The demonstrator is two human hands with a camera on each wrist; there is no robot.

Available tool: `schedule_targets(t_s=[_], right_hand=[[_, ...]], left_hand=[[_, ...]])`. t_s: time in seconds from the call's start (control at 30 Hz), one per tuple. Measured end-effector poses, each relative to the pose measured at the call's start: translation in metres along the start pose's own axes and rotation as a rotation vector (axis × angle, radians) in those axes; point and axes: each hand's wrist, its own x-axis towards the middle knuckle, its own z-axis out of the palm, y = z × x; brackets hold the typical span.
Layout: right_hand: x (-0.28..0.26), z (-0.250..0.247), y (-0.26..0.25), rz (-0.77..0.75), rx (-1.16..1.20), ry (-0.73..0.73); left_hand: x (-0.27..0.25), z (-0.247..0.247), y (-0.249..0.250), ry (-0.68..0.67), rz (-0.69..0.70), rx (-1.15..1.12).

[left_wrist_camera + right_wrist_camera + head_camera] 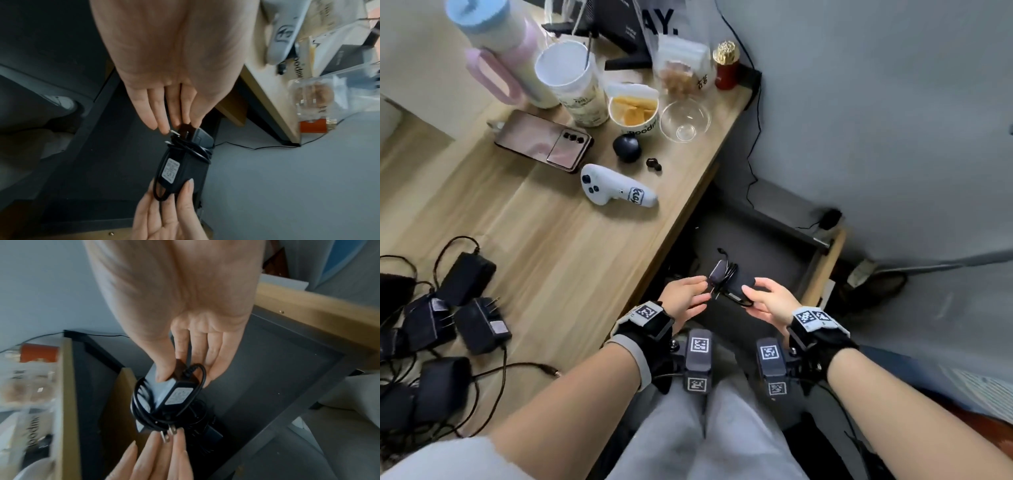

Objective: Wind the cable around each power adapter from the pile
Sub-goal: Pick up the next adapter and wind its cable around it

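I hold one black power adapter [736,284] between both hands above a dark open drawer [774,253], right of the table. Its thin cable [193,147] is looped several times around the body near the plug end. My left hand [703,291] pinches that end, thumb above and fingertips [164,447] against the metal prongs [170,433]. My right hand [751,291] pinches the other end, its thumb [162,374] on top and the fingers [164,216] underneath. A white label [170,170] faces down. The pile of black adapters [448,325] with tangled cables lies on the table at the left.
On the wooden table [585,260] lie a white controller [613,188], a pink phone [544,140], cups, a clear bowl [685,120] and a snack tub. Another dark adapter-like object [207,428] lies in the drawer below my hands. A thin cable [753,137] runs along the grey wall.
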Motion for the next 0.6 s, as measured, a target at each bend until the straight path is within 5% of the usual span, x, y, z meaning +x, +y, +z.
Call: schedule_targets(t_s=[0.33, 0.6], right_hand=[[0.130, 0.014, 0.012, 0.005, -0.019, 0.194], [0.193, 0.037, -0.011, -0.025, -0.120, 0.181]], left_hand=[[0.087, -0.022, -0.035, 0.093, 0.046, -0.014], [0.131, -0.012, -0.029, 0.207, 0.155, 0.080]])
